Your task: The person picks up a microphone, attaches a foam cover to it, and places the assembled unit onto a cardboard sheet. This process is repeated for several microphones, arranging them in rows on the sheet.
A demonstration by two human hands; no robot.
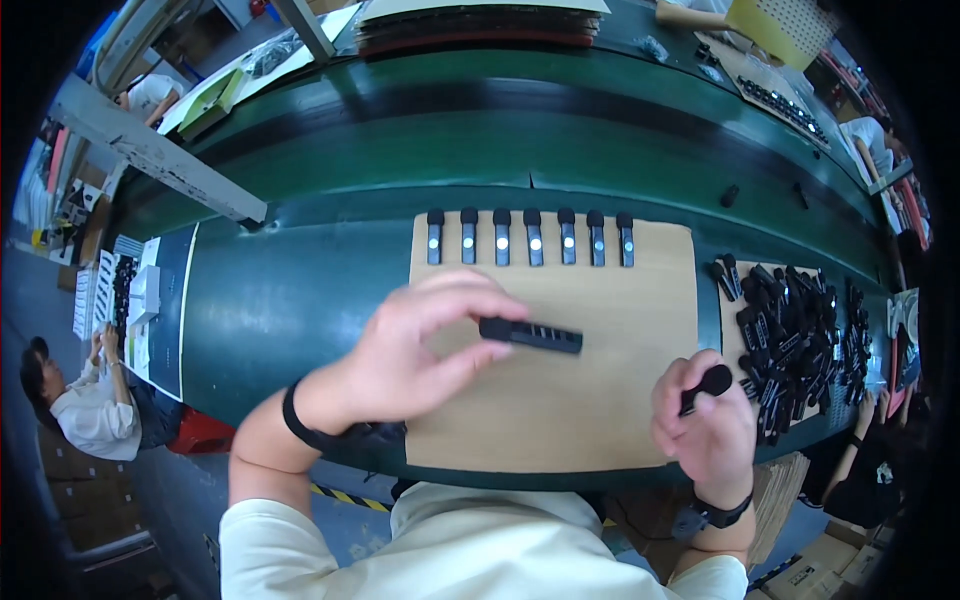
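Workshop bench: green worktop (300,330), spanning the view.
Left hand (405,345): thumb and fingers pinched on the dark head of a black clip microphone (548,337), its body pointing right above the sheet.
Right hand (712,440): fingers curled around a second black microphone (715,380), round head exposed.
Cardboard sheet (560,420): tan, flat on the worktop, below the left hand.
Microphone row (535,243): seven, along the sheet's far edge, heads away, pale round spot on each.
Microphone heap (785,340): black, jumbled, right of the sheet.
Far left: person in white (95,420).
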